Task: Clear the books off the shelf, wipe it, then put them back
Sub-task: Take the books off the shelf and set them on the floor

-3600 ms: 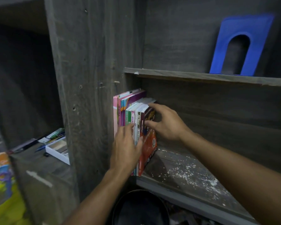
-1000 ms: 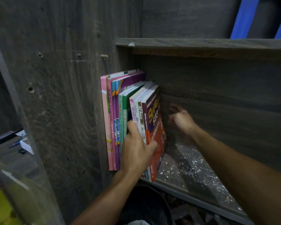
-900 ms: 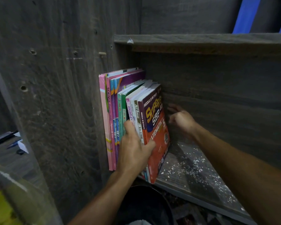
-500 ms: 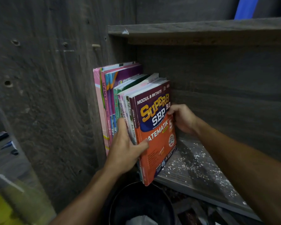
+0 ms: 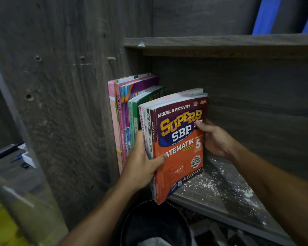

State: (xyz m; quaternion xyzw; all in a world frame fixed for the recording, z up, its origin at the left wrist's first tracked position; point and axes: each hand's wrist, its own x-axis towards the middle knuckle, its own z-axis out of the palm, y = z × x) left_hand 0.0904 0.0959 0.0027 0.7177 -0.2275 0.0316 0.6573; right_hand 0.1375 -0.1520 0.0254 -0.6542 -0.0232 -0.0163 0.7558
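A small bundle of books fronted by a red-orange maths workbook sticks out past the front edge of the grey wooden shelf. My left hand grips the bundle at its spines, thumb across the cover. My right hand holds the bundle's far edge. Taller pink, purple and green books still stand upright against the left wall of the shelf. White crumbs and dust are scattered over the shelf board.
A black bin with white paper inside sits below the shelf edge. A blue bookend stands on the upper shelf. Pens and papers lie on a surface at the left.
The bundle with the maths workbook has slid forward out of the row, away from the pink and green books. My right hand went from behind the books to holding their far edge.
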